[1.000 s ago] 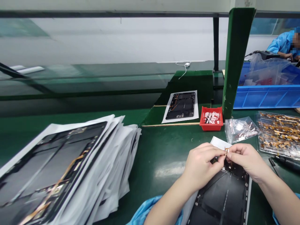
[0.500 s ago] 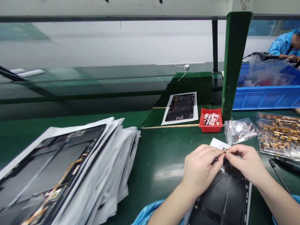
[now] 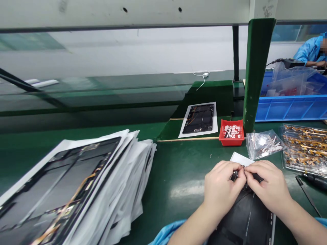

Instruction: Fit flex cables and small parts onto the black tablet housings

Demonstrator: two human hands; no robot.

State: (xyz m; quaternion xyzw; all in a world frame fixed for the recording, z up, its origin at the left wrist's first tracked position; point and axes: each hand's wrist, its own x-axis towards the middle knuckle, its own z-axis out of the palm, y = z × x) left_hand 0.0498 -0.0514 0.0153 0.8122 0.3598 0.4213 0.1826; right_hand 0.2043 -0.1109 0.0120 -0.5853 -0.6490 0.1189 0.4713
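Note:
A black tablet housing [image 3: 240, 221] lies on a white sheet [image 3: 240, 158] at the lower right, its far end under my fingers. Above that end, my left hand [image 3: 222, 185] is closed in a pinch. Its fingertips meet those of my right hand [image 3: 268, 180], which pinches from the other side. Between them is a small flex cable, mostly covered by the fingers now; its gold part showed a moment ago. Right of my hands is a clear tray [image 3: 304, 146] full of gold and dark flex cables.
Left, a tall stack of tablet housings [image 3: 71, 183] with white paper between them. Another housing [image 3: 199, 118] lies farther back. A red bin [image 3: 231, 141] of small pieces, a plastic bag [image 3: 264, 144], a black pen-like tool [image 3: 308, 195], a blue crate [image 3: 293, 109] and a green post [image 3: 258, 75] stand around.
My fingertips have drawn closer together, and the small flex cable between them is now mostly hidden. My right fingers have curled inward. The whole view has shifted slightly.

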